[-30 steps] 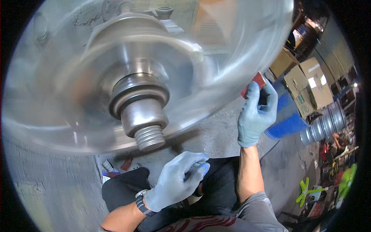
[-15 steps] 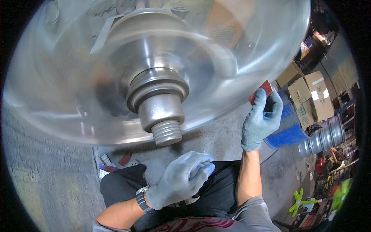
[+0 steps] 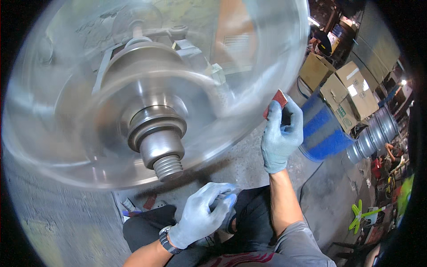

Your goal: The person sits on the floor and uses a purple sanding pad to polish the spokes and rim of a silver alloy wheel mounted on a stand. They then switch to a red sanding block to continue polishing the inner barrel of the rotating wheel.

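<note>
A big wheel (image 3: 249, 111), blurred as if spinning, fills the upper left; things behind show through it. At its hub, a stepped metal shaft end (image 3: 162, 144) with a threaded tip (image 3: 168, 168) points toward me. My right hand (image 3: 281, 138), in a grey-blue glove, pinches a folded piece of reddish-brown sandpaper (image 3: 279, 99) between thumb and fingers, close beside the wheel's right rim. Below the threaded tip, over my lap, my left hand (image 3: 202, 213) in a matching glove is loosely curled, thumb close to the fingers, with nothing seen in it.
Right of the wheel stands a blue drum (image 3: 327, 129) with opened cardboard boxes (image 3: 349, 93) at its top. Beyond it lie ribbed metal cylinders (image 3: 376, 131). A bright green fan-like object (image 3: 357, 216) is at the lower right. A person (image 3: 321, 42) is in the far background.
The view has shifted, so the wheel sits further left and its shaft end lower. My right hand with the sandpaper appears further left. The left hand's thumb and fingers have parted slightly.
</note>
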Action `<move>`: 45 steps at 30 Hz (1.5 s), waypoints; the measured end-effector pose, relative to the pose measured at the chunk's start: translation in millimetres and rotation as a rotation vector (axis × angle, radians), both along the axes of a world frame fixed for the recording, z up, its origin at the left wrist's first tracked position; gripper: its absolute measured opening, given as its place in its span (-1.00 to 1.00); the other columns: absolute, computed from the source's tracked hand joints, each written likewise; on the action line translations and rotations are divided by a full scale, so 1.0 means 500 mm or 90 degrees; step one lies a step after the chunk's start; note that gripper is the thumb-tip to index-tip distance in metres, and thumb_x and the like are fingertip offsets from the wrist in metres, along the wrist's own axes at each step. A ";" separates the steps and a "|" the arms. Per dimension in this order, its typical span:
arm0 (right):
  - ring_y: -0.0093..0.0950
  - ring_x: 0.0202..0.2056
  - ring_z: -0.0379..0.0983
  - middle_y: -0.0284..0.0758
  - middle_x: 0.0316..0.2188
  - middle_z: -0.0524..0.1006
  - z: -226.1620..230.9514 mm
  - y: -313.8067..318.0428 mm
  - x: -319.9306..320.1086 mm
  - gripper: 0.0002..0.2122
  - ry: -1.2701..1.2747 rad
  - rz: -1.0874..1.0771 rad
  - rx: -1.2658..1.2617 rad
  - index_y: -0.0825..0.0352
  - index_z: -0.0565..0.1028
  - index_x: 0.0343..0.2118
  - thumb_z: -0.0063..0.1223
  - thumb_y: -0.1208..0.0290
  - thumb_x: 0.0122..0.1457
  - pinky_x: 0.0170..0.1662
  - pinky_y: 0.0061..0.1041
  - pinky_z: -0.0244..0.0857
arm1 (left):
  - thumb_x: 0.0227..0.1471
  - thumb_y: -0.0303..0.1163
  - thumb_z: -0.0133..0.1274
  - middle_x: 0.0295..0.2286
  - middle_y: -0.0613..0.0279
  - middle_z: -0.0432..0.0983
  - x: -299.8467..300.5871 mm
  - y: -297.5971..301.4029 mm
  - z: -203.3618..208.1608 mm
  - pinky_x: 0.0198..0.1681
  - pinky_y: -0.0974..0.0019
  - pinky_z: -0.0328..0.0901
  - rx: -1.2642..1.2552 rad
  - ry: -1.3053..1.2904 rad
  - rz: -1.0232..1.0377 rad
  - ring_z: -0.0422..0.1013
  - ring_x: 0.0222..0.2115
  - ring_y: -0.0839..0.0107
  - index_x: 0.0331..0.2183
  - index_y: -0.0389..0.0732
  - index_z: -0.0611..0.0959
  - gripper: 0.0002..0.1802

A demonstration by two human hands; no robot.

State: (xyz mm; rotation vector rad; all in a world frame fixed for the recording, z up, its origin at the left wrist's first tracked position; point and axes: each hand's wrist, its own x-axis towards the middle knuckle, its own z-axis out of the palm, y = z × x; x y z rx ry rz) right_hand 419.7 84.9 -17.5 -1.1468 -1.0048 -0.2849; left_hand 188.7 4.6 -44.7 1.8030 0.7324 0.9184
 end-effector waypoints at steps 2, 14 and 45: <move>-0.64 -0.38 0.48 -0.38 -0.33 0.55 0.002 -0.006 0.001 -0.79 -0.011 -0.021 -0.015 0.42 0.64 0.00 0.28 0.55 0.33 -0.29 -0.62 0.34 | 0.24 -0.49 0.22 -0.20 -0.01 0.68 -0.001 -0.001 0.002 -0.12 0.27 0.48 -0.014 0.005 -0.002 0.64 -0.21 0.28 -0.06 -0.33 0.73 -0.75; -0.57 -0.37 0.45 -0.33 -0.34 0.56 -0.009 0.003 0.002 -0.79 -0.040 -0.017 0.005 0.40 0.64 -0.03 0.29 0.60 0.28 -0.27 -0.53 0.36 | 0.26 -0.48 0.19 -0.16 -0.02 0.69 -0.006 -0.002 0.016 -0.06 0.25 0.47 -0.050 0.035 -0.002 0.62 -0.16 0.26 -0.05 -0.35 0.73 -0.75; -0.45 -0.36 0.51 -0.25 -0.33 0.59 0.002 -0.003 0.001 -0.79 -0.089 -0.052 -0.022 0.40 0.64 -0.06 0.29 0.59 0.26 -0.26 -0.45 0.41 | 0.26 -0.48 0.17 -0.16 -0.03 0.69 -0.004 -0.002 0.022 -0.03 0.25 0.47 -0.074 0.037 -0.006 0.63 -0.16 0.26 -0.05 -0.36 0.72 -0.74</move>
